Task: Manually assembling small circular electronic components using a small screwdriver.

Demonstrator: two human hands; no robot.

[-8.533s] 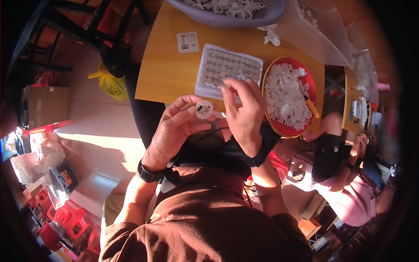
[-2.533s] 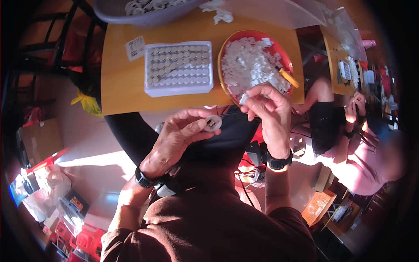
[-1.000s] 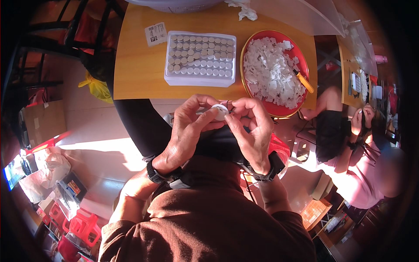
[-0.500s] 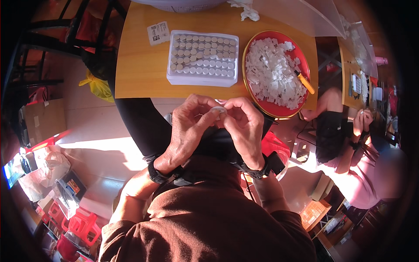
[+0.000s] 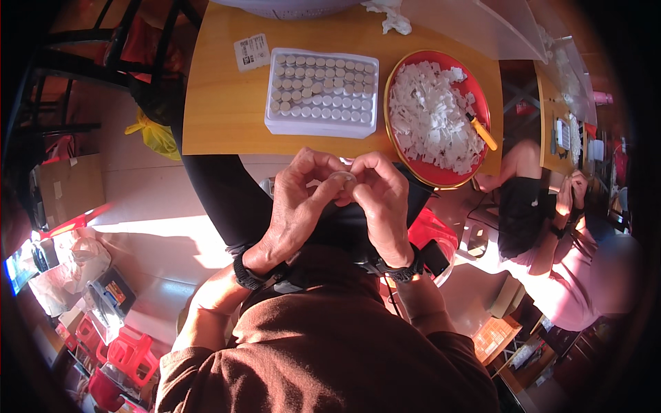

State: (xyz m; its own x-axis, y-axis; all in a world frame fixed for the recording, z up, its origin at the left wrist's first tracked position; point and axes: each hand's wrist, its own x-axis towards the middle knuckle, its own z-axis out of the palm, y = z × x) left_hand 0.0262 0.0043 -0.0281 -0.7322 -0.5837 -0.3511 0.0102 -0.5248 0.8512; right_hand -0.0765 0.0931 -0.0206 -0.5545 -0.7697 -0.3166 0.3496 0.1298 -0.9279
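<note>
Just off the near edge of the table, my left hand [image 5: 292,196] and my right hand [image 5: 382,199] meet with thumbs and forefingers closed. Pinched between them is a small round white piece [image 5: 343,177], partly covered by the thumbs. Beyond my hands stands a white plastic tray [image 5: 320,129] holding rows of short cylinders, some with greyish-beige tops and the nearer ones with white tops. Right of it, a red round dish [image 5: 476,89] with a gold rim carries a heap of small white strips [image 5: 430,113]. A tool with a yellow handle [image 5: 485,133] rests on the dish's right side.
A printed white label [image 5: 251,52] lies left of the tray on the wooden table [image 5: 224,117]. A pale basin [image 5: 289,5] and crumpled white tissue [image 5: 394,17] are at the back. A clear panel [image 5: 489,27] stands far right. Another person [image 5: 558,275] sits at right.
My thumbs have shifted a little over the white piece, which now looks more tilted and covered. My right hand has moved slightly left. The tray and dish stay in place.
</note>
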